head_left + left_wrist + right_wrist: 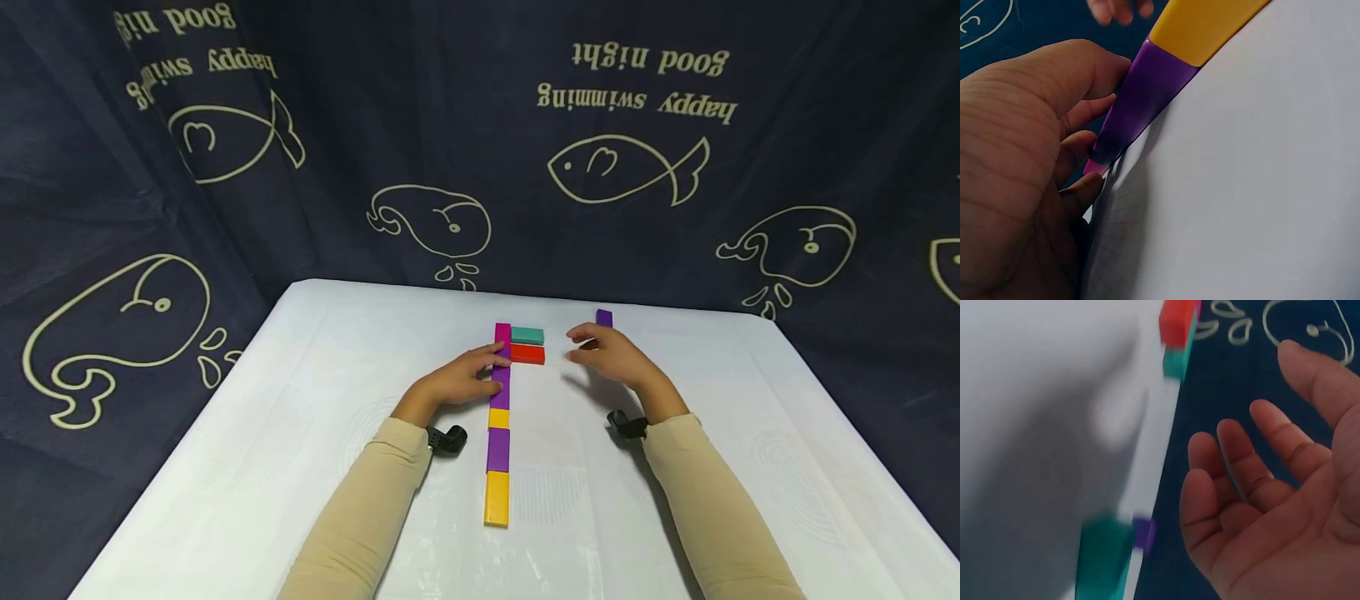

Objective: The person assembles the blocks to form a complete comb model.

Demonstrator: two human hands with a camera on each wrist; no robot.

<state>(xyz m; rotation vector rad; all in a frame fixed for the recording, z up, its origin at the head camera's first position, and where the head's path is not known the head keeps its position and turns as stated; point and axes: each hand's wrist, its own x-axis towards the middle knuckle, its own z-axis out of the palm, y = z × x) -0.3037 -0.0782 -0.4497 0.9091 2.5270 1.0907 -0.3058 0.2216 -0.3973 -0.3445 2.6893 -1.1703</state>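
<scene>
A straight row of blocks runs away from me: a yellow block [497, 500], a purple block [498, 450], a small yellow block [498, 418], a longer purple stretch [500, 392] and a magenta block [502, 332] at the far end. A red block [528, 355] and a teal block [527, 336] jut rightward from that end. My left hand [463, 377] rests against the purple stretch, thumb and fingertips along its left side [1138, 90]. My right hand [613, 357] hovers right of the red block, fingers loosely bent and nothing in them.
Beyond my right hand stands a dark purple block [604, 317]. A green block [1105, 559] shows below that hand in the right wrist view, hidden in the head view. A white cloth covers the table [300, 400]; a dark printed curtain [517, 100] hangs behind it.
</scene>
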